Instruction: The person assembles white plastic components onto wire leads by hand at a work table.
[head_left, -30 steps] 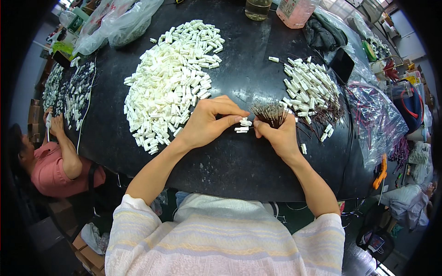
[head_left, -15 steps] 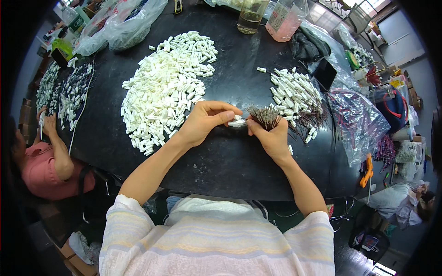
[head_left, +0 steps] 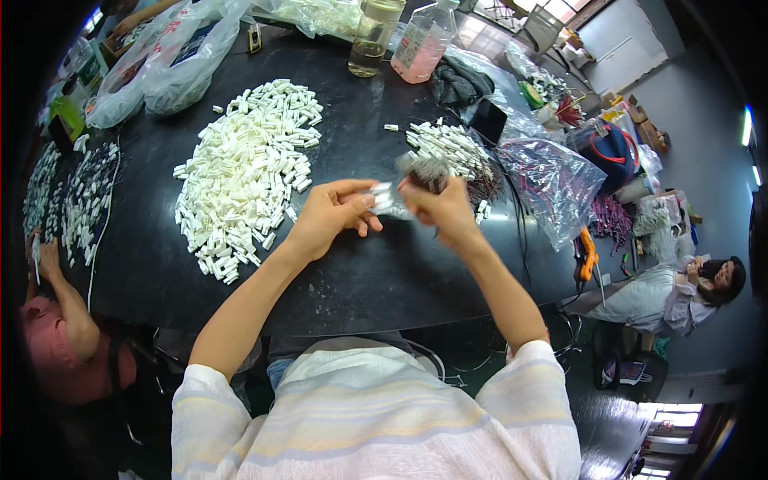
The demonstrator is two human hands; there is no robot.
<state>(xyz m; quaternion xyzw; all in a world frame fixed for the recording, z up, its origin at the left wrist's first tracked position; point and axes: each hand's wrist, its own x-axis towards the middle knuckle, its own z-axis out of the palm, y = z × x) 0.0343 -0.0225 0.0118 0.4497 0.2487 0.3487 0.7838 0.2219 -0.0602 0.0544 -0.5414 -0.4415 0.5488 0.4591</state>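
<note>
Right hand (head_left: 444, 206), gripping the wire bundle (head_left: 424, 170), had risen mid-frame, while left hand (head_left: 326, 218), pinching white connectors (head_left: 382, 190), probably needed steadying.

No text readable; red print (head_left: 166, 38) on plastic bag (head_left: 182, 74), label (head_left: 411, 46) on bottle (head_left: 426, 61) blurred.

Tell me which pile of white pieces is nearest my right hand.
The smaller pile beyond your right hand, with dark wires at its right; the large pile and far-left ones lie farther away.

Left hand (head_left: 330, 218) held small white pieces (head_left: 382, 190); right hand (head_left: 445, 210) gripped blurred wire bundle (head_left: 427, 170). White heap (head_left: 244, 172) lay left on black table (head_left: 368, 292).
</note>
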